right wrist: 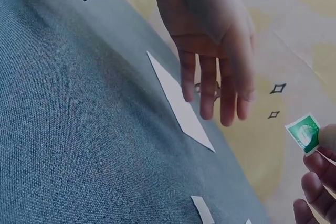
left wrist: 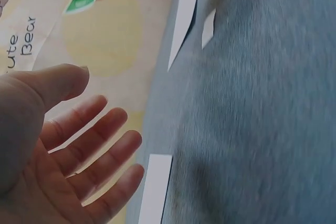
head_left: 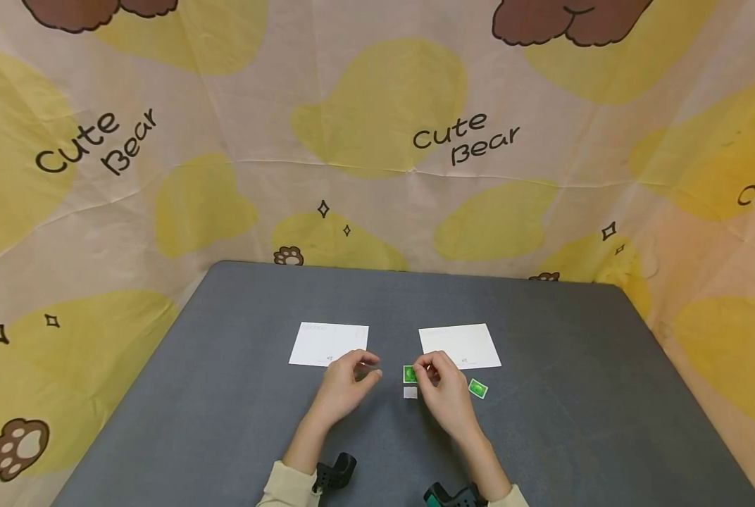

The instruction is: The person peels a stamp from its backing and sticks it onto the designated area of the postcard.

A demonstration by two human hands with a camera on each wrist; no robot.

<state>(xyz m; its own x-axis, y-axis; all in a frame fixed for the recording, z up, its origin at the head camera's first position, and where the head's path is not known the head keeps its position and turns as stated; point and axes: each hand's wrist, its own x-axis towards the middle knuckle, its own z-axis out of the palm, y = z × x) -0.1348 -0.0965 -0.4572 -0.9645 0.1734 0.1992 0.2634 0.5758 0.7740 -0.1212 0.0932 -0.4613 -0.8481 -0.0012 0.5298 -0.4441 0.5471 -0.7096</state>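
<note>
At the lower middle of the head view, the right hand [head_left: 448, 398] pinches a green stamp [head_left: 408, 374] with a pale border between its thumb and fingers; both wrist views show this stamp lifted clear of the tabletop [head_left: 574, 394]. Just below it in the head view, a small white paper [head_left: 410, 393] lies on the tabletop. The left hand [head_left: 342, 387], a little left of the frame's centre line, grasps nothing: its fingers are relaxed and spread apart, the thumb reaching toward the right, near the stamp but apart from it. To the right of the right hand, a second stamp [head_left: 478, 388], also green with a pale edge, lies tilted on the tabletop. Higher in the frame lie two white cards, the left card [head_left: 320, 341] partly behind the left hand's fingers and the right card [head_left: 463, 345] partly behind the right hand. At the bottom edge, a black device [head_left: 335, 472] sits by the left wrist, next to a cream sleeve [head_left: 291, 486]. Across the upper frame hangs a cream cloth [head_left: 365, 197] with yellow blotches and "Cute Bear" lettering.
</note>
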